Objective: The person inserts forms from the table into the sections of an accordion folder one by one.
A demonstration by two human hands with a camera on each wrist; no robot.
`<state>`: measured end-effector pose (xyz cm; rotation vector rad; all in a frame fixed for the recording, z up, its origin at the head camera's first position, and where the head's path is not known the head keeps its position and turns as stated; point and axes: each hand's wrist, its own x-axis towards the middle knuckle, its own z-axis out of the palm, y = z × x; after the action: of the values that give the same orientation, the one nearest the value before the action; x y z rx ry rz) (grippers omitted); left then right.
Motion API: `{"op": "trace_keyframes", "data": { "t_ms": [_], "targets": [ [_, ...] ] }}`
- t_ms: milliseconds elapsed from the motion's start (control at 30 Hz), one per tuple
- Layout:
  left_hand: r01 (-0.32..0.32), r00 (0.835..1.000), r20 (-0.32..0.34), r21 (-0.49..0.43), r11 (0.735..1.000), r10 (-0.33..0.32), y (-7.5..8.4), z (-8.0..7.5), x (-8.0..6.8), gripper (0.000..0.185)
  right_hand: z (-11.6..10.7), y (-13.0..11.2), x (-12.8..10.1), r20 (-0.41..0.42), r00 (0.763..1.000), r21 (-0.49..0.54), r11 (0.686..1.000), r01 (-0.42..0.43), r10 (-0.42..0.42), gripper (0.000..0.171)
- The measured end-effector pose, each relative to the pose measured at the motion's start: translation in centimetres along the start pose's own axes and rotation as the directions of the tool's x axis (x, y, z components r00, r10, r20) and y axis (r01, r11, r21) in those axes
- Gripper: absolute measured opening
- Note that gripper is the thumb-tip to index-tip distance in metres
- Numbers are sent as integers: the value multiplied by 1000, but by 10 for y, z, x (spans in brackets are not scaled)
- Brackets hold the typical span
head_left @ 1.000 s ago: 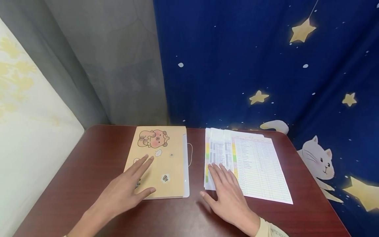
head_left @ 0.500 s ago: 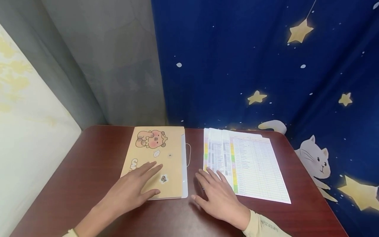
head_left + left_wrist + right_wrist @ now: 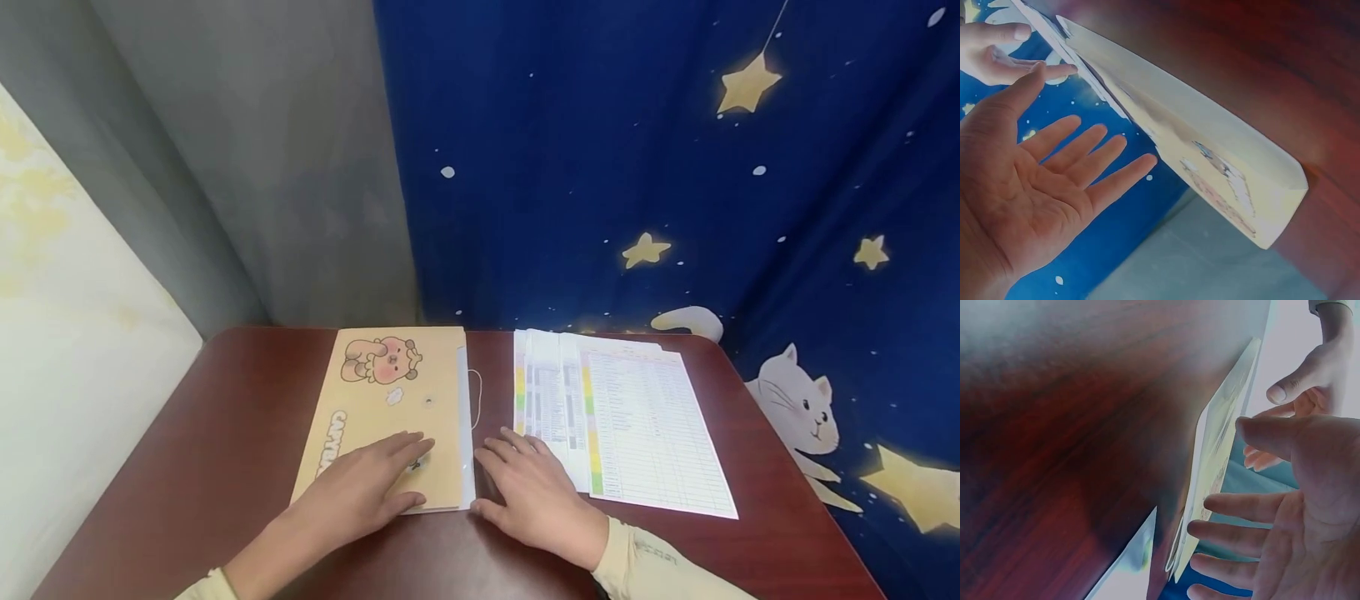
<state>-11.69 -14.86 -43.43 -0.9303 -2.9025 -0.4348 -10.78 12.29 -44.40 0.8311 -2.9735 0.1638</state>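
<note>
Your right hand (image 3: 534, 503) moved toward nine o'clock, near the folder (image 3: 386, 414); your left hand (image 3: 362, 490) is above it, fingers spread on both.

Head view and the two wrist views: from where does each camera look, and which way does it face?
Head: on the person's head, facing forward and down at the folder, papers, table and blue curtain; the left hand, right hand and sleeves show.
Left wrist: on that wrist, facing past the left hand's palm toward the folder, picture tilted; part of the right hand shows at upper left.
Right wrist: on that wrist, facing past the right hand's palm toward the folder's edge; the left hand shows at upper right.
Shared: both wrist views show both hands.
</note>
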Motion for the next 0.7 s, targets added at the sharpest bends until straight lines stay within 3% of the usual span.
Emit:
{"op": "trace_keyframes", "data": {
  "t_ms": [267,500,700],
  "targets": [
    [-17,998,60,27,999,15,4,-1,9,72,5,-1,11,-22,999,-42,999,32,-33,62],
    [-25,990,136,36,999,19,8,5,17,86,10,-1,15,-9,999,-38,998,41,-41,71],
    [-49,985,170,63,997,38,11,11,21,82,12,-2,18,-9,999,-51,997,50,-51,72]
  ]
}}
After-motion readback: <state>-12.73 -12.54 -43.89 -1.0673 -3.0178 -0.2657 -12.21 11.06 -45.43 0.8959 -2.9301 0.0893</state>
